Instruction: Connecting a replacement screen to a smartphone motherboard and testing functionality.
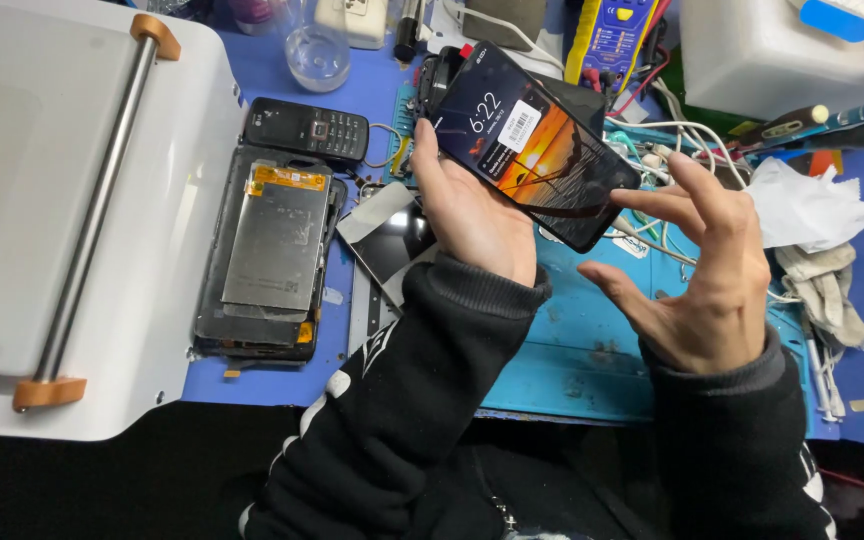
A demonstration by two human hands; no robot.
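My left hand (472, 215) holds a black smartphone (532, 145) tilted above the bench, its screen lit with an orange sunset picture and a white sticker near the top. My right hand (707, 265) hovers just right of the phone with fingers spread; a fingertip is close to the phone's lower right edge, and nothing is in that hand. Both arms wear black sleeves with white marks.
A white machine (62, 200) with a metal roller bar fills the left. Beside it lie a dismantled phone panel (272, 255), a small keypad phone (307, 128) and a loose screen (392, 235). A teal mat (582, 340), cables, a white tissue (807, 205), screwdrivers (832, 125) and a glass cup (317, 50) crowd the bench.
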